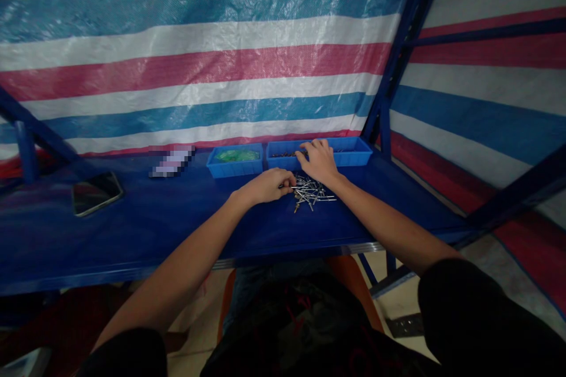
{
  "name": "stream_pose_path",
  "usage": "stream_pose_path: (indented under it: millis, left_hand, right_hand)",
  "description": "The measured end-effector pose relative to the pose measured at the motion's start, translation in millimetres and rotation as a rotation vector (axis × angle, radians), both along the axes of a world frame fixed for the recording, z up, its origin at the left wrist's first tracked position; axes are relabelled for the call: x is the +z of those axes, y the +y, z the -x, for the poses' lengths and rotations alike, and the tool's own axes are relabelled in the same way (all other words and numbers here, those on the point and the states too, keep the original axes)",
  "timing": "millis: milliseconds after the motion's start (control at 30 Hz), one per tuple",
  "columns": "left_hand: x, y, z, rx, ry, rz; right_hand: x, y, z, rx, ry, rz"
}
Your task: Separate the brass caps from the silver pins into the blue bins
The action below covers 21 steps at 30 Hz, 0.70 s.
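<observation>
A loose pile of thin silvery metal pins point(311, 189) lies on the blue table point(177, 224). At the pile's left edge my left hand point(270, 185) is closed, its fingertips pinching one metal pin. My right hand point(319, 160) hovers over the front wall of the long blue bin point(356, 157), fingers bent and apart, with nothing visible in them. Small dark brownish parts point(283, 155) lie in that bin, left of my right hand. Beside it on the left, a smaller blue bin point(234, 169) holds green material point(237, 155).
A dark phone point(96, 193) and a pixelated flat item point(172, 162) lie on the table's left side. Behind the bins hangs a striped plastic sheet point(198, 65). A blue metal frame post point(391, 65) rises at the back right. The table's front edge point(309, 252) is near my body.
</observation>
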<state>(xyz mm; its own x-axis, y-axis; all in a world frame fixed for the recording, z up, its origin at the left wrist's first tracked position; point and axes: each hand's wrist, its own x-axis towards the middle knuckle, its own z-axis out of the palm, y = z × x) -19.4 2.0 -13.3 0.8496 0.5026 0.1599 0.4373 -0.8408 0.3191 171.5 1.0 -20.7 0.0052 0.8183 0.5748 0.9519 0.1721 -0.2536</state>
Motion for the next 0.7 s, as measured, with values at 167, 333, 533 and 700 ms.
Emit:
stream_pose_path:
  millis: [167, 333, 533, 700]
  left_hand:
    - [-0.8, 3, 1, 0.058, 0.015, -0.009]
    - [-2.3, 10, 8, 0.103, 0.001, 0.010]
    - [-3.6, 14, 12, 0.210, -0.010, 0.020]
    - [-4.2, 15, 12, 0.234, 0.007, -0.001]
  right_hand:
    - [-1.7, -1, 0, 0.004, 0.010, 0.001]
    - [-3.0, 0, -1, 0.031, 0.020, 0.001]
    - [-1.5, -2, -1, 0.031, 0.018, 0.028]
    - [-0.1, -3, -1, 0.036, 0.014, 0.033]
